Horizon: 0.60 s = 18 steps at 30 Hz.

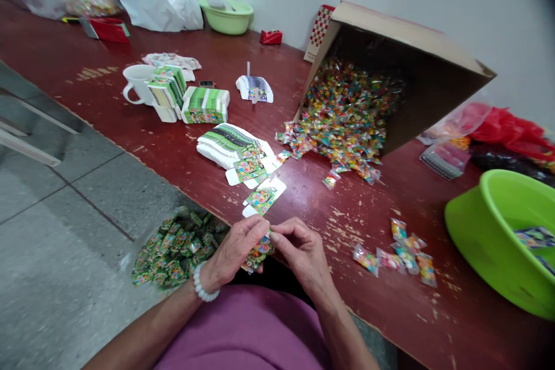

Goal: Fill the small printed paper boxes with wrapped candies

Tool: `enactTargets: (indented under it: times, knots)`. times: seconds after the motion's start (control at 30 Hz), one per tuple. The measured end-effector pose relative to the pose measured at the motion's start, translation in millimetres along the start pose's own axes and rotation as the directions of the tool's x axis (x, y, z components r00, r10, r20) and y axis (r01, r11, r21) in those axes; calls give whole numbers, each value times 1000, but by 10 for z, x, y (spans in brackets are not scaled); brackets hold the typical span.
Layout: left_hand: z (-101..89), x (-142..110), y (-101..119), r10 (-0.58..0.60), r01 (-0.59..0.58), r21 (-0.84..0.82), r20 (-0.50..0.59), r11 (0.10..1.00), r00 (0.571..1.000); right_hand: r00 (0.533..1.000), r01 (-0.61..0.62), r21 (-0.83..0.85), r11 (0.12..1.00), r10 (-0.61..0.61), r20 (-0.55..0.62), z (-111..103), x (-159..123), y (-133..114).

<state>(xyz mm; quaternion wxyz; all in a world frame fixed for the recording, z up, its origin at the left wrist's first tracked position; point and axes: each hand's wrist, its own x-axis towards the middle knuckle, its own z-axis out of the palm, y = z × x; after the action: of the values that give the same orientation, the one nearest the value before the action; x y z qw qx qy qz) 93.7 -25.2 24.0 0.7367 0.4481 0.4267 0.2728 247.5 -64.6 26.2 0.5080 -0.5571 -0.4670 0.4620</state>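
Observation:
Both of my hands meet at the near edge of a worn red table (303,196). My left hand (236,251), with a white bead bracelet on the wrist, and my right hand (301,254) pinch a small green printed carton (260,250) between their fingertips. Just beyond it lie flat unfolded cartons (261,199) and a fanned stack of them (228,147). Several wrapped candies (396,254) lie to the right of my right hand. A tipped cardboard box (403,63) spills a heap of wrapped candies (342,121) onto the table.
A bag of finished green cartons (177,245) sits below the table edge at my left. A bright green basin (507,237) stands at right. Farther back are a white mug (136,84), bundled carton stacks (203,105), a pale green bowl (226,14), white and red plastic bags.

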Motion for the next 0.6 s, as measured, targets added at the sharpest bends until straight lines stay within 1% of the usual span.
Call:
enactTargets:
  times: [0.13,0.23,0.33,0.4,0.5,0.6]
  knots:
    - [25,-5,68,40,-37,63,-53,997,998,1000,-26,-22,999,26,-7,9,-10,-18]
    - [7,-5,80,63,-57,94,-62,994,996,999,-39,-19,999,39,-8,19,-17,-27]
    - [-39,5,68,26,-24,109,-20,994,999,997,-73,32,997,73,-1,20,-15,-17]
    - [-70,11,57,1,-3,111,18,994,1000,991,-134,115,984,131,29,14,-11,-5]
    - [-99,13,51,-5,-2,107,71,994,997,976,-215,223,951,204,72,1,-8,-2]
    - [-105,10,58,-3,-9,106,109,994,994,974,-228,244,943,215,79,-3,-15,-15]
